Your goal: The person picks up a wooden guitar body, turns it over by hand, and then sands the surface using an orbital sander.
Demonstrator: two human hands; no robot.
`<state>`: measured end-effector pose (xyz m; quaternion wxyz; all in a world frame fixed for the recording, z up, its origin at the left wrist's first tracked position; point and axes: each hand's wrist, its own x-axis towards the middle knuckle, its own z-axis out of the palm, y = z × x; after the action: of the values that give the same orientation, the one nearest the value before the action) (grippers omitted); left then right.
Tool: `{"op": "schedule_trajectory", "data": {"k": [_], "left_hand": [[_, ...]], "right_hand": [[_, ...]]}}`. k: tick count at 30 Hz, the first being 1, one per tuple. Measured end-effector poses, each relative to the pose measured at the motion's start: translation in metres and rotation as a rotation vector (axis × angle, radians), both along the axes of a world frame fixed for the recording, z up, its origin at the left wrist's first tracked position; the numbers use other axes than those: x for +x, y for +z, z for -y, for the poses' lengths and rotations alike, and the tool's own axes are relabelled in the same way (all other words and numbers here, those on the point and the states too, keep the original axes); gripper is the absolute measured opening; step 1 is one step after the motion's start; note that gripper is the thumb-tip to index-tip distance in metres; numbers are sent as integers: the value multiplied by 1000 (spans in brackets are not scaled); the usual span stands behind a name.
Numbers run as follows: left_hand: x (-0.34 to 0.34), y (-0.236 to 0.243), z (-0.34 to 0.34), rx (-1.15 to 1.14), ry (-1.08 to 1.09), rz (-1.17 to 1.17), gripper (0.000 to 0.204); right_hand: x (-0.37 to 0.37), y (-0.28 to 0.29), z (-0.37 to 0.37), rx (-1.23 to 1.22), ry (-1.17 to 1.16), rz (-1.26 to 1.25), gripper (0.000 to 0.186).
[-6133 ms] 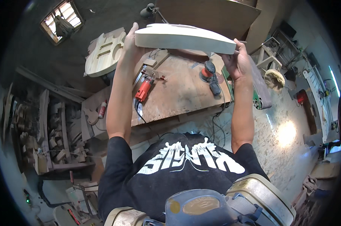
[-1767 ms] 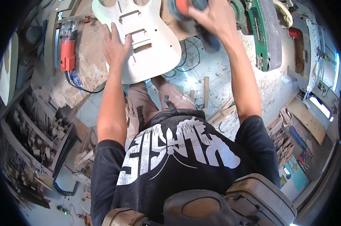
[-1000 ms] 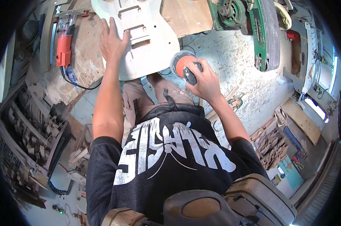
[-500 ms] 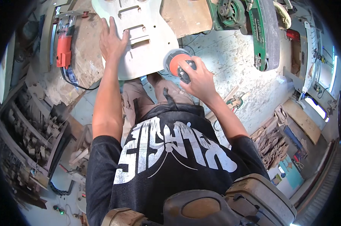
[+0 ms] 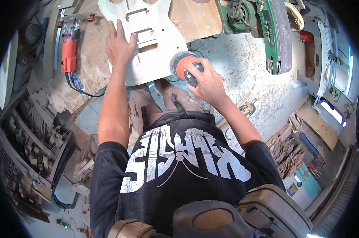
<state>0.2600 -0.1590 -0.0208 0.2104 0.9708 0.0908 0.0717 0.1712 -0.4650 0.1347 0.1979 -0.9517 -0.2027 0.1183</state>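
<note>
A pale wooden electric guitar body (image 5: 157, 63) with routed cavities lies on the workbench, its lower end at the bench's near edge. My left hand (image 5: 120, 44) rests on its left side, fingers stretched out and pressing flat. In my right hand (image 5: 209, 83) is an orange and black orbital sander (image 5: 186, 67), gripped round its dark housing. The sander is tilted, with its pad against the rounded lower right edge of the guitar body. My palm hides part of the sander's grip.
On the bench (image 5: 88, 59) to the left lies a red trim router (image 5: 69, 55) with a black cord. A green belt sander (image 5: 272, 39) stands at the upper right. Wood pieces fill a rack (image 5: 36, 142) at left; more scraps (image 5: 284, 152) are stacked at right.
The sander and my right hand have shifted very slightly left along the guitar body's edge. My left hand stays in place on the body.
</note>
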Motion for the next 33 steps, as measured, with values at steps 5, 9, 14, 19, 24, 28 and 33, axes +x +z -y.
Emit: {"op": "schedule_trajectory", "data": {"k": [5, 9, 14, 19, 24, 28, 33], "left_hand": [[1, -1, 1, -6, 10, -1, 84], [2, -3, 0, -14, 19, -6, 85], [2, -2, 0, -22, 11, -12, 86], [2, 0, -1, -36, 12, -32, 86], [4, -4, -1, -17, 24, -18, 86], [4, -4, -1, -14, 10, 6, 86], [4, -1, -3, -52, 17, -26, 85]], "right_hand": [[-14, -5, 25, -15, -44, -8, 64], [-2, -5, 19, -6, -44, -27, 64], [15, 0, -9, 11, 36, -47, 64], [8, -5, 13, 3, 6, -61, 65], [19, -4, 20, -8, -85, -27, 65], [38, 2, -10, -20, -57, -46, 67], [44, 2, -15, -17, -11, -68, 66]]}}
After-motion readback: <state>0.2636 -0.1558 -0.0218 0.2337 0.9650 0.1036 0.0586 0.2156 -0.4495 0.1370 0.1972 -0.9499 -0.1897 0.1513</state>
